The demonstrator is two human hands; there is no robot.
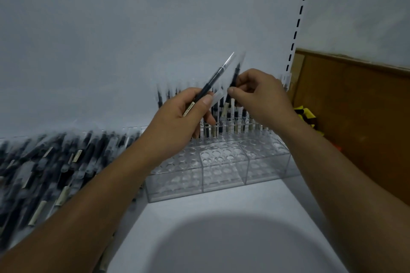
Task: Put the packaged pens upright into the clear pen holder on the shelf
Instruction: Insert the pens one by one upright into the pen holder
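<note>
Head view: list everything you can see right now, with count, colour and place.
Clear pen holder: one, transparent, on the shelf, front holes empty.
Upright pens: a back row, uncountable, black, in holder.
Loose packaged pens: a pile, black in clear sleeves, shelf left.
Shelf: one, white.
Upright rail: one, white, slotted, right.
Brown panel: one, far right.
Yellow item: unclear, right.
Left hand: holds one tilted pen.
Right hand: pinches a second pen.

white shelf back panel (111, 40), slotted upright (298, 24), brown board (355, 106)
</note>
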